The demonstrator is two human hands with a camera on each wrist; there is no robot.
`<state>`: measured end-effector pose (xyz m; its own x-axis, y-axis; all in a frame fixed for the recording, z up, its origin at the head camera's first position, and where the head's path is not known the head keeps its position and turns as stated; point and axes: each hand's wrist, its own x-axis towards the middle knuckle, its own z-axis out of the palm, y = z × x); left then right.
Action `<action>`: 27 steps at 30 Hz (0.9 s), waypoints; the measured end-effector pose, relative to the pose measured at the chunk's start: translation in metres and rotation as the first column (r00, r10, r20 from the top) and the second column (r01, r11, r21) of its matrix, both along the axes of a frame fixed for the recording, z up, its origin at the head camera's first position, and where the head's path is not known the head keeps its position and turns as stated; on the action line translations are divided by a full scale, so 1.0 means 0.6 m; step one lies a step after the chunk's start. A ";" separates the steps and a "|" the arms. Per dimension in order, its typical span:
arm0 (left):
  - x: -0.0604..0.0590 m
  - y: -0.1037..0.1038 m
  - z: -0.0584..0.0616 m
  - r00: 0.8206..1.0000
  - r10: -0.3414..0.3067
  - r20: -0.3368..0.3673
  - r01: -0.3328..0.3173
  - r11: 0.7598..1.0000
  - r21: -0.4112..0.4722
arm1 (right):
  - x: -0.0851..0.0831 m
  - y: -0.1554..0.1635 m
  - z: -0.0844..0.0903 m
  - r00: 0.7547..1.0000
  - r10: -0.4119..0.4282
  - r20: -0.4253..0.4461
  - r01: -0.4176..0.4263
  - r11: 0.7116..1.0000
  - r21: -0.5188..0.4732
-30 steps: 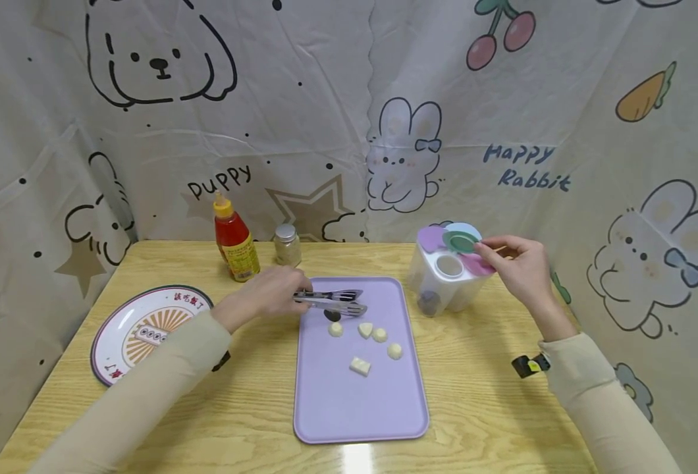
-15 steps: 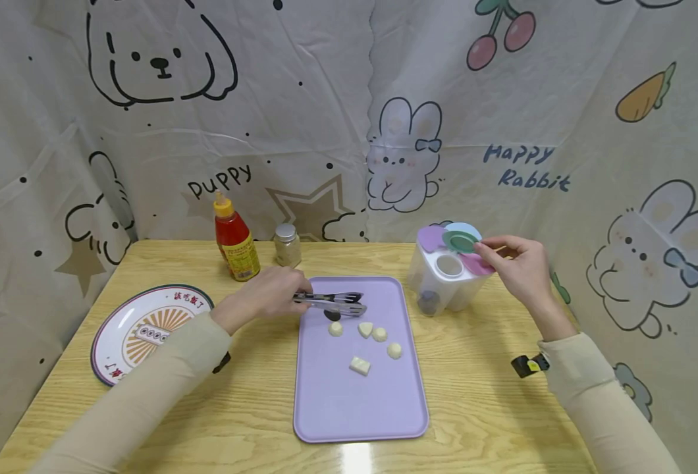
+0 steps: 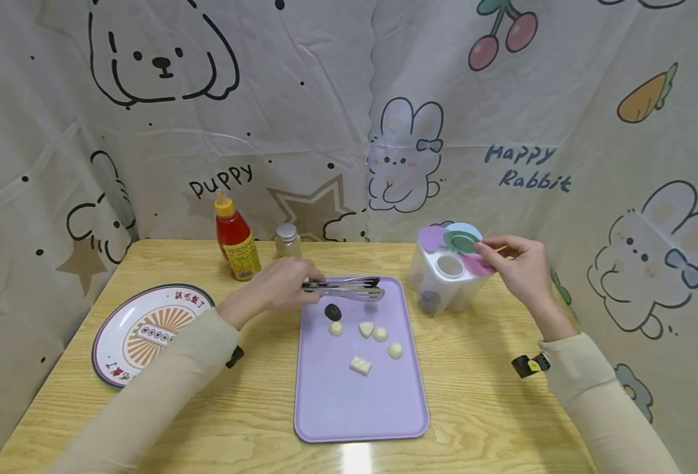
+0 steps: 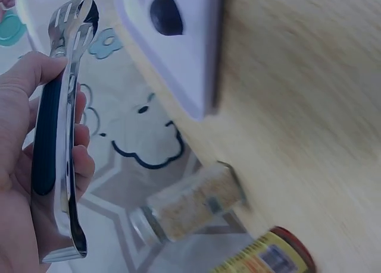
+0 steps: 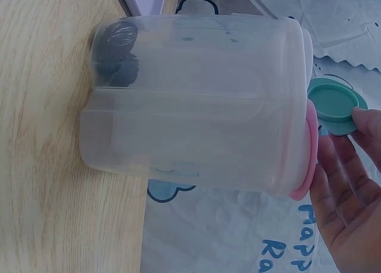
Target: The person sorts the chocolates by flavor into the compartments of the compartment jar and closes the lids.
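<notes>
The left hand [image 3: 284, 284], gripping the tongs [image 3: 344, 288], had lifted them off the dark piece [image 3: 332, 312]. The right hand [image 3: 517, 266] kept pinching the green lid [image 3: 460, 242].

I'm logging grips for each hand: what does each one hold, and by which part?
The left hand grips the metal tongs by the handle end. The right hand pinches the green flip lid of the container at its edge.

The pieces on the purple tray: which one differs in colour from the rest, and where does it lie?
The dark oval piece. It is black, the other pieces are cream, and it lies nearest the tongs held by the left hand.
</notes>
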<state>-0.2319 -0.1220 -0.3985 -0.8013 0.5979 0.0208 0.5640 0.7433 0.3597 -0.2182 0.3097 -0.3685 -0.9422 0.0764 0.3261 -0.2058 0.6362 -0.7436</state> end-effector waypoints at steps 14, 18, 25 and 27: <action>-0.012 0.072 0.058 0.987 -0.072 -0.141 0.080 0.996 0.050 | -0.001 0.000 0.000 1.000 0.014 -0.001 -0.014 1.000 -0.004; -0.014 0.092 0.076 0.981 -0.105 -0.165 0.119 0.990 0.081 | 0.000 0.000 0.000 1.000 0.011 0.004 -0.011 1.000 0.003; -0.023 0.126 0.094 0.972 -0.124 -0.200 0.144 0.985 0.090 | 0.000 0.000 -0.001 1.000 0.013 0.001 -0.013 1.000 0.004; -0.026 0.135 0.097 0.973 -0.118 -0.200 0.139 0.986 0.091 | 0.000 0.000 -0.001 1.000 0.014 -0.002 -0.014 1.000 0.003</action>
